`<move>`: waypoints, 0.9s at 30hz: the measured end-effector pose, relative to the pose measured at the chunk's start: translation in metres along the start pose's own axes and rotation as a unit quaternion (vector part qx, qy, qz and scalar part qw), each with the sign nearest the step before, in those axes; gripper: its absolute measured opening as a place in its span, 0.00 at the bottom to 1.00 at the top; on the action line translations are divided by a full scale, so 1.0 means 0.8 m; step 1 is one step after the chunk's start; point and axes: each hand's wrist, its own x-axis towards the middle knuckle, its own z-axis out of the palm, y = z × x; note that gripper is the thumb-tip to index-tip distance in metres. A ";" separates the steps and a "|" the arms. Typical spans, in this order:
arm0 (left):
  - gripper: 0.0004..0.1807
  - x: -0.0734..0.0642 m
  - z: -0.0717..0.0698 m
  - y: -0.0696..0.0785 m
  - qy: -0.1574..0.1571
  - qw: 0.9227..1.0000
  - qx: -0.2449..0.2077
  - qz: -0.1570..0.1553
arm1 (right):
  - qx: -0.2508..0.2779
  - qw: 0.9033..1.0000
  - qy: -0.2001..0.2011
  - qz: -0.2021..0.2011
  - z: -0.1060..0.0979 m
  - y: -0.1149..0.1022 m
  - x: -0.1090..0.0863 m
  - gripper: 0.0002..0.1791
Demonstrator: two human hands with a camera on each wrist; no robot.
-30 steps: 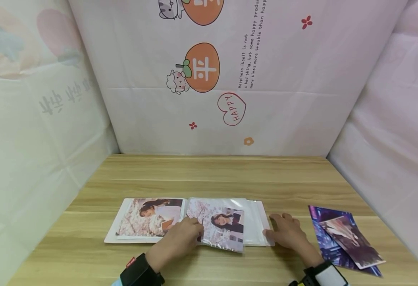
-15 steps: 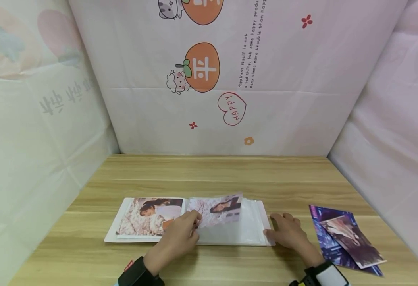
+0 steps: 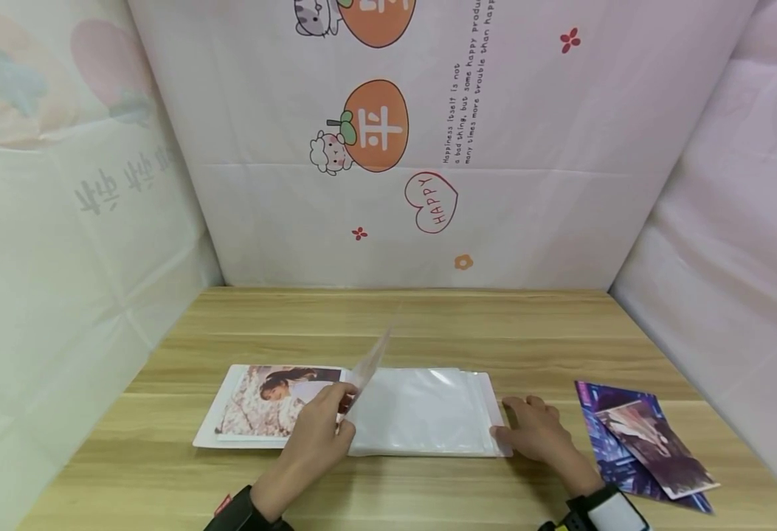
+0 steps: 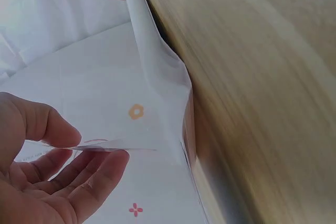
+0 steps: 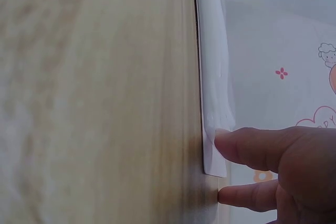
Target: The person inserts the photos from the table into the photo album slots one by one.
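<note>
A photo album [image 3: 421, 413] lies spread on the wooden table. Its left side shows a printed photo [image 3: 282, 402]; the right side shows a blank, shiny clear sleeve. My left hand [image 3: 318, 431] pinches a photo page [image 3: 370, 361] between thumb and fingers near the spine. That page stands up, nearly edge-on to the head view. In the left wrist view the fingers [image 4: 105, 177] hold its thin edge. Beside the album's right end, my right hand [image 3: 536, 430] rests with its thumb [image 5: 236, 142] pressing the album's corner and its other fingers on the table.
To the right, a small dark photo [image 3: 657, 446] overlaps a blue-purple picture sheet [image 3: 617, 464]. White printed cloth [image 3: 508, 221] hangs behind the wooden table [image 3: 401, 324] and along both sides.
My left hand has lifted the photo page from the album's right side and swung it up and leftward, uncovering the blank sleeve. My right hand has stayed in place.
</note>
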 end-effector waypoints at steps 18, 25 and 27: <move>0.23 0.006 -0.073 -0.006 0.050 0.965 -0.182 -0.184 | 0.002 1.000 -0.003 -0.001 0.000 0.000 -0.002 0.36; 0.28 0.005 -0.109 -0.021 0.062 0.924 -0.273 -0.262 | 0.004 1.000 -0.006 -0.001 0.001 0.001 -0.001 0.37; 0.29 0.004 -0.115 -0.025 0.068 0.917 -0.279 -0.275 | 0.006 1.000 -0.008 0.000 0.001 0.001 -0.001 0.37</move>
